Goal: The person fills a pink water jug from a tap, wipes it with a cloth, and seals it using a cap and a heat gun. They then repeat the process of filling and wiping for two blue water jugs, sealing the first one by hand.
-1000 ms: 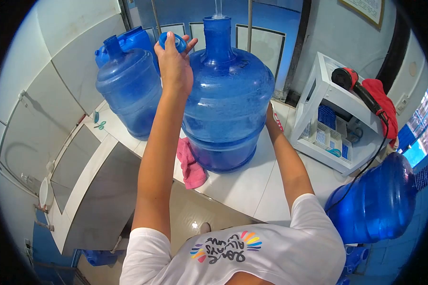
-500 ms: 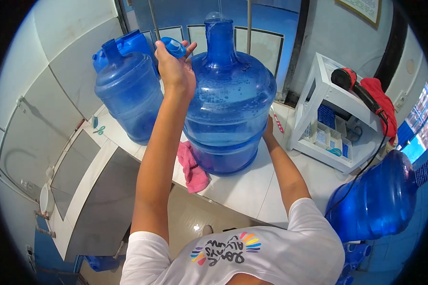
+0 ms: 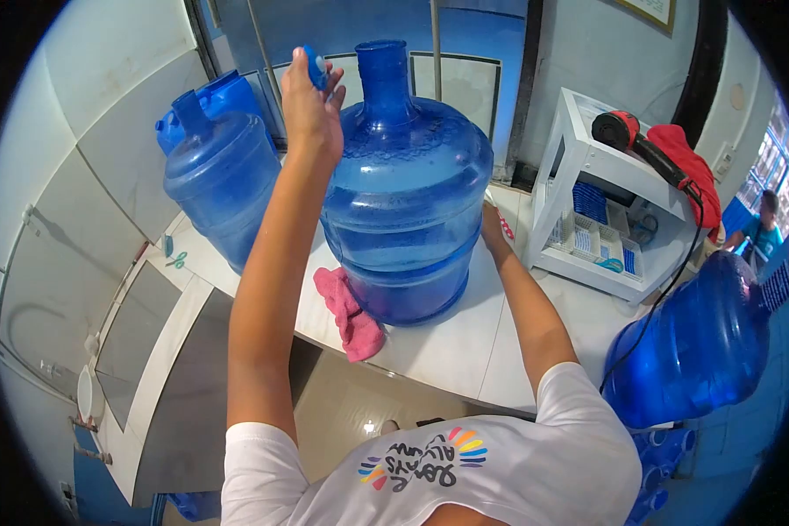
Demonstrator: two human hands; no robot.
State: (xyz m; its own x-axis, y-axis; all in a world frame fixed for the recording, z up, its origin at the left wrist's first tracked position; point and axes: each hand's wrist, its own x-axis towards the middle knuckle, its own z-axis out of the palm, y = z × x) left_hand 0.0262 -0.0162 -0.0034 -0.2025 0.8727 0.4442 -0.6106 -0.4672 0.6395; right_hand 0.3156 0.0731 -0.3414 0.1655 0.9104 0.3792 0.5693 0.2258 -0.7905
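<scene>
Left hand (image 3: pixel 311 110) is up beside the neck of the big water jug (image 3: pixel 403 184), pinching a small blue cap (image 3: pixel 316 66) between fingertips and thumb, cap turned on edge and just left of the open mouth, not over it yet. Right hand (image 3: pixel 493 230) is low on the jug's right flank, near the base; it seems to be pressed flat on the wall to steady it, but its fingers are partly hidden behind the jug so we cannot tell how far they are spread. Jug stands upright on the white counter (image 3: pixel 447 342), looks full nearly to the shoulder, neck uncovered.

To do the capping well, we judge the cap needs to be rolled flat so its open side faces down, then centred over the mouth before any push. Going on tilted would likely seat one edge only and leave a leak. We keep the right hand bracing the jug, since a downward press on a tall full jug near the counter edge could rock it. The pink rag (image 3: pixel 349 311) lies touching the base at the front left; we watch that the jug does not ride up onto it.

A second jug (image 3: pixel 219 188) stands to the left, apart. A white shelf rack (image 3: pixel 600 197) with a red heat gun (image 3: pixel 627 136) sits right, and another jug (image 3: pixel 701 342) lies tilted lower right.
</scene>
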